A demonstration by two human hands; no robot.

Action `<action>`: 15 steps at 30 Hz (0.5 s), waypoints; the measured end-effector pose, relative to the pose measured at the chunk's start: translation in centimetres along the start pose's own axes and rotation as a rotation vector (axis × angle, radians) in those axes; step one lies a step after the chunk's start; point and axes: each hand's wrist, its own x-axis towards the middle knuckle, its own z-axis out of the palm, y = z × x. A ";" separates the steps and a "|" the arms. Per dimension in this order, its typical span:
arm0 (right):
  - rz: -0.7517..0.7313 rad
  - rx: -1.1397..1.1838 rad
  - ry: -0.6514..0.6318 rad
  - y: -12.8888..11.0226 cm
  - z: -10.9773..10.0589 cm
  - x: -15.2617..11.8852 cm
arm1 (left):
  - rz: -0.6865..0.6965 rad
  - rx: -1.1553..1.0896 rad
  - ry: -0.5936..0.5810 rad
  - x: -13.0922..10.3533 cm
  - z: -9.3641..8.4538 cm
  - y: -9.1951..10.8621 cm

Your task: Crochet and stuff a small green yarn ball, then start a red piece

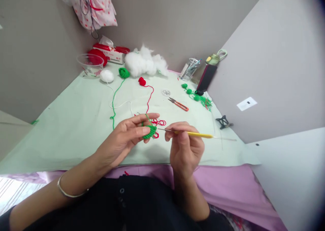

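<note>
Between the thumb and fingers of my left hand [127,133] is a small green crochet piece [149,132], with green yarn running up over the raised index finger. My right hand [186,146] grips a crochet hook [196,134] by its yellow handle, pen-like. The hook's thin metal shaft points left, its tip close to the right edge of the green piece; whether it sits in a stitch I cannot tell. Behind my left fingers lie loops of red yarn [160,122]. A strand of green yarn [114,114] trails from a green yarn ball [124,72].
Farther back are a white yarn ball [107,76], a red yarn ball [142,81], white stuffing [144,62], a plastic tub [90,67] and a tissue box [111,55]. Thread snips [178,104] lie mid-table. Small green crocheted pieces [189,91], a phone [207,78] and a bottle [212,59] stand right.
</note>
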 end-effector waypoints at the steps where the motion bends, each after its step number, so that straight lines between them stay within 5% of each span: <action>1: 0.031 0.027 -0.018 -0.1 0.0 0.2 | 0.024 0.024 -0.009 0.0 0.0 -0.1; 8: -0.128 -0.268 -0.106 0.3 0.7 -0.7 | 0.135 0.145 0.051 -0.1 0.3 -1.0; 12: -0.358 -0.468 -0.093 0.4 0.6 -1.1 | -0.040 -0.035 -0.009 0.4 0.2 -0.7; 15: -0.212 -0.286 -0.013 0.3 0.3 -0.5 | -0.116 -0.143 -0.047 0.6 0.0 -0.4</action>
